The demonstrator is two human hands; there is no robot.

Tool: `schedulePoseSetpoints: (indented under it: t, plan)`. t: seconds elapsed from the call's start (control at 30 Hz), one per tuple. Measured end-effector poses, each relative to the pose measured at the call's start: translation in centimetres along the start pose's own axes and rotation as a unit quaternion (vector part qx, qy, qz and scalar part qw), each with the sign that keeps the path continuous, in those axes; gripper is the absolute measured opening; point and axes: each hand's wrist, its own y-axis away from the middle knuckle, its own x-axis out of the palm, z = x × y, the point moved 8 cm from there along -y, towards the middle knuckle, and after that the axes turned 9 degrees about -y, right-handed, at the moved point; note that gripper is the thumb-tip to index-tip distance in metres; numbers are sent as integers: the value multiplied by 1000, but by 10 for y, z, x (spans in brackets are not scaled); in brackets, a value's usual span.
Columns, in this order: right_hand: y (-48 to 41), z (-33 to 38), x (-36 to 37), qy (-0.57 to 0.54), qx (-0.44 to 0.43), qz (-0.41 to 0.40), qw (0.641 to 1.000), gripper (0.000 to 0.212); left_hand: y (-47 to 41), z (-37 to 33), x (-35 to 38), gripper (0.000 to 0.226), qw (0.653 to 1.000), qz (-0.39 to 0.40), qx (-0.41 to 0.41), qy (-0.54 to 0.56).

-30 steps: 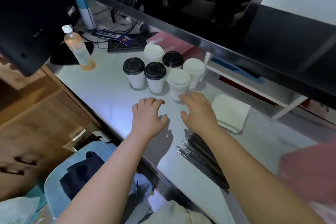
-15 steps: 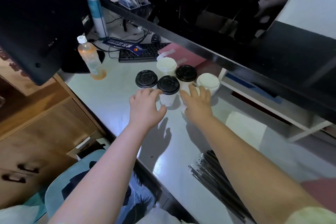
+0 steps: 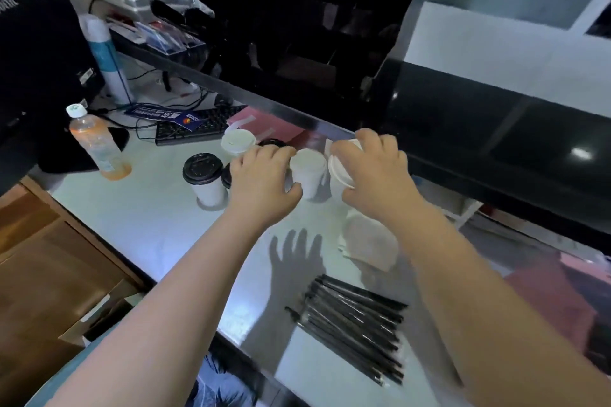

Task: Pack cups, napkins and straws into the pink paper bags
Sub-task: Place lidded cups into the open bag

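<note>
Grey bench fills my view. Right hand wraps a tilted white-lid cup at the back. Left hand curls over a black-lid cup, can't tell if it's gripping tbh. Straws lie near the front edge, napkins btw them n the cups.

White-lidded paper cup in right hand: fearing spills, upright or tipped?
Tipped: white-lidded paper cup in right hand shows its lid facing sideways.
</note>
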Motion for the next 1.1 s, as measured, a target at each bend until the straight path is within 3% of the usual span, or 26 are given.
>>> schedulePoseSetpoints:
  t: [0.13,0.3,0.43,0.53,0.7,0.73,0.8,0.9,1.1]
  plan:
    - [30,-47,-79,19,28,-10,999,68,-25,-90,-29,53,996,-36,85,15]
    - [89,-119,-149,32,101,15,994,78,-36,-203,-44,55,985,-27,164,53]
    - [151,-163,-192,3,164,-23,986,79,-18,-279,-52,49,966,-30,239,98]
    - [199,-186,-210,-29,211,-51,976,78,9,-321,-46,38,938,16,289,192]
    - [263,-204,-199,-78,247,-57,964,77,74,-369,-14,18,832,184,378,362]
    - [271,-206,-190,-74,257,-48,962,76,83,-374,-6,15,823,198,393,359]
    - [282,-207,-171,-55,269,-36,961,76,91,-377,6,7,843,170,419,292]
    - [294,-208,-140,-38,281,-22,959,75,96,-376,16,25,873,121,437,178]
    - [304,-228,-76,-39,302,73,950,73,120,-372,34,92,848,236,465,100]
